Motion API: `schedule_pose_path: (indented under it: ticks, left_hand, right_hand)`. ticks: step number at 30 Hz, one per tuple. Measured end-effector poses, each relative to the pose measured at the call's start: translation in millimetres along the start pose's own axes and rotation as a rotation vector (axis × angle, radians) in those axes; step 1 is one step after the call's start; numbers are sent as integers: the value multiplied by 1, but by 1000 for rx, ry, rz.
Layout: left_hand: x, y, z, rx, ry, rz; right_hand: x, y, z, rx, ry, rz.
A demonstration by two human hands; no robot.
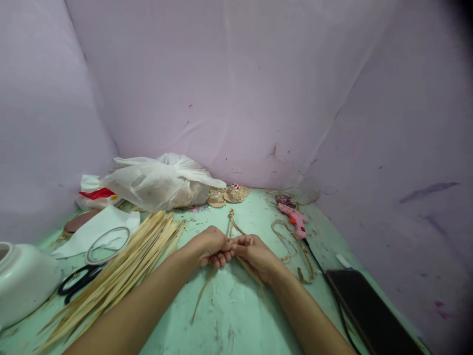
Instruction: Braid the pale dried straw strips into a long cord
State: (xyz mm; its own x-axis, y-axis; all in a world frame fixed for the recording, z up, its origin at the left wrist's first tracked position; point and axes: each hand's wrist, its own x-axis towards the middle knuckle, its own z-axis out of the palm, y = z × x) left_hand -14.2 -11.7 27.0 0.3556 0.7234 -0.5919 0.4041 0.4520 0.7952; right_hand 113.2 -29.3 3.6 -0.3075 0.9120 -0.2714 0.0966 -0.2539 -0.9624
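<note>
Left hand [211, 246] and right hand [254, 252] meeting at tabletop [229, 315] centre, fingertips touching, both pinching a braid [232, 223]. Braid running toward 12 o'clock from the hands; loose strands [202, 293] trailing toward 6 o'clock. Straw bundle [121, 268] at 9 o'clock, scissors [79, 280] and ring [108, 244] beside it. Bag [158, 181] at 11 o'clock. Glue gun [294, 217] and cord [295, 246] at 2 o'clock. Phone [369, 310] at 4 o'clock.

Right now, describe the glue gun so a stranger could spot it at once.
Start at the green table and go to its far right corner by the lilac wall. The glue gun lies there beside a loose braided cord, right of the hands; it is the only pink thing, trailing a black cable.
</note>
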Motion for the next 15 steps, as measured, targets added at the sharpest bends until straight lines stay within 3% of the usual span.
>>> schedule_pose_path:
  ticks: [3, 8, 10, 15]
  left_hand:
    - [2, -3, 2, 232, 112, 37]
    - [0, -3, 6, 614, 510, 205]
    - [1, -4, 6, 621, 518, 215]
    - [10, -10, 7, 428, 391, 231]
  right_hand:
    - [1, -1, -5, -358, 43, -29]
    - [-7, -9, 3, -992, 266, -160]
    - [-14, -16, 9, -1137, 312, -117]
    - [-27, -32, 21, -1273, 398, -10]
